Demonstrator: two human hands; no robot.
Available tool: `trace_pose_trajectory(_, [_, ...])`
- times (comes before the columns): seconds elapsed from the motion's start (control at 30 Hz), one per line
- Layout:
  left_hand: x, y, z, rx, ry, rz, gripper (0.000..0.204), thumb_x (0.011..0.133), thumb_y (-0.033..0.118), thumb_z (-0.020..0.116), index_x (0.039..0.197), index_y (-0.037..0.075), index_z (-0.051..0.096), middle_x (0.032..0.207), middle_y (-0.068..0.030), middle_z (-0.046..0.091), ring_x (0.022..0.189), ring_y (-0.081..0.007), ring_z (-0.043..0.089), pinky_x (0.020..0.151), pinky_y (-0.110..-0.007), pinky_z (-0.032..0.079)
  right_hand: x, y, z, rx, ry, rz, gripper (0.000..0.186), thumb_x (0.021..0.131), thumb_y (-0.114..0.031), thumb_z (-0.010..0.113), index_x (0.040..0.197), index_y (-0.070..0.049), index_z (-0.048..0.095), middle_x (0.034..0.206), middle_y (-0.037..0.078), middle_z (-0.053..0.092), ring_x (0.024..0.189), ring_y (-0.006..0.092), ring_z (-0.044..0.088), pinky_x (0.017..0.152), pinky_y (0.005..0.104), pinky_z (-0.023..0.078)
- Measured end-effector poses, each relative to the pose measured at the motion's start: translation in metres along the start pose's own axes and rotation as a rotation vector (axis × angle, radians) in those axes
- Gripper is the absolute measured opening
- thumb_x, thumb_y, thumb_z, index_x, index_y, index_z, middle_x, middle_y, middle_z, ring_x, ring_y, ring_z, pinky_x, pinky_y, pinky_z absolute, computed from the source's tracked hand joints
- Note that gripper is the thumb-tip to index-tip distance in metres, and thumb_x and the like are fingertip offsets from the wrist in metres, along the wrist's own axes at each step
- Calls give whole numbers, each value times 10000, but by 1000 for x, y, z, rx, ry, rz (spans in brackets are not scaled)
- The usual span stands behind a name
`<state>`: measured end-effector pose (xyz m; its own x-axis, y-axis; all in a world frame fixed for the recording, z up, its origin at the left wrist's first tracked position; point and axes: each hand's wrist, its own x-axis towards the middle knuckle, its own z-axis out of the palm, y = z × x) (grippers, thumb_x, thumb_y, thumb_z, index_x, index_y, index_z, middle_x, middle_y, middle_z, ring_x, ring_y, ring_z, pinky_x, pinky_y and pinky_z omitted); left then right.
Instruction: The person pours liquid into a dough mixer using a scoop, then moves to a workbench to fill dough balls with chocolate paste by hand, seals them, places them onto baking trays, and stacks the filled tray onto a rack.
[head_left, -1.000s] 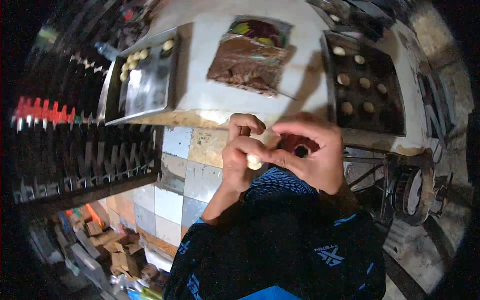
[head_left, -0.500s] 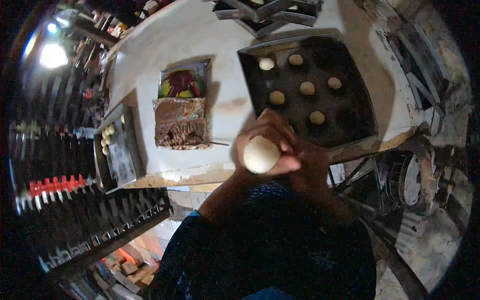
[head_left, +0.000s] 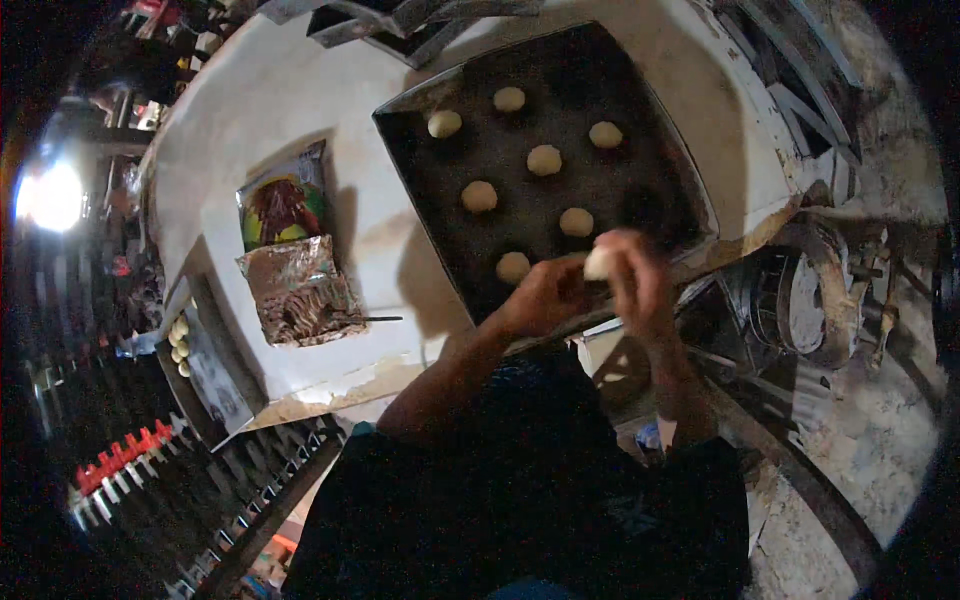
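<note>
Pinched in the fingers of my right hand (head_left: pixel 640 285) is a pale dough ball (head_left: pixel 599 263), over the near edge of a dark baking tray (head_left: pixel 655 110). My left hand (head_left: pixel 545 298) is beside it at the same edge, loosely curled with a gap between thumb and fingers, and nothing shows in it. Several more dough balls (head_left: pixel 544 159) sit spaced apart on the tray. One of them, a near ball (head_left: pixel 513 267), lies right by my left hand and is partly covered by it.
Left on the pale table (head_left: pixel 390 165) lies an opened packet (head_left: pixel 290 260) smeared with brown paste, a thin stick (head_left: pixel 384 319) jutting from it. A smaller tray (head_left: pixel 222 370) with several dough balls (head_left: pixel 180 345) stands at the far left. Stacked metal tins (head_left: pixel 400 30) sit at the back.
My hands, earlier clasped together with the dough ball close to me, have come apart and moved out to the tray. The ball is now in my right hand. The view has shifted rightward.
</note>
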<state>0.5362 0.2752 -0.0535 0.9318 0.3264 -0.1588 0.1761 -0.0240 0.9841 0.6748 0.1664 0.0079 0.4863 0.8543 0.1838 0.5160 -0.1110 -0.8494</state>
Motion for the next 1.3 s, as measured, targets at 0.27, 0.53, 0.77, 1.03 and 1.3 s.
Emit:
trace_pose_trajectory(0.27, [-66, 2, -121, -289, 513, 105, 340, 820, 97, 672, 1127, 50, 533, 728, 21, 472, 681, -82, 455, 634, -236, 419, 40, 89, -2, -790, -303, 359, 677, 818, -219, 618, 1372, -16, 284, 1399, 254, 293, 1276, 399, 330, 1039, 442, 323])
trace_pose_trajectory(0.53, [-273, -42, -313, 207, 1197, 196, 112, 833, 8, 601, 938, 45, 619, 758, 11, 563, 628, -59, 475, 565, -219, 384, 36, 41, 38, -1047, 221, -149, 509, 940, -328, 488, 1380, -103, 365, 1434, 164, 310, 1293, 349, 330, 1035, 467, 313])
trace_pose_trajectory(0.77, [-437, -145, -587, 619, 1550, -722, 498, 811, 457, 563, 913, -22, 656, 900, -273, 629, 900, -423, 603, 781, -436, 481, -10, -60, 136, -797, 260, -226, 365, 942, -299, 498, 1148, -5, 560, 1264, 146, 442, 1001, 263, 556, 771, 363, 511])
trace_pose_trajectory(1.03, [-402, -83, -555, 735, 1711, -73, 321, 822, 212, 645, 984, -28, 507, 856, -240, 612, 765, -388, 607, 660, -412, 501, 17, -124, 165, -671, 209, -328, 333, 937, -291, 504, 988, 19, 615, 1000, 141, 574, 845, 216, 585, 705, 342, 495])
trace_pose_trajectory(1.3, [-295, 60, -276, 481, 879, 422, 826, 821, 139, 631, 1437, 38, 90, 1355, -250, 381, 1291, -395, 320, 1067, -456, 288, 16, -226, 275, 548, -491, 54, 454, 901, -359, 548, 1175, 2, 543, 1031, 102, 594, 884, 197, 585, 740, 337, 485])
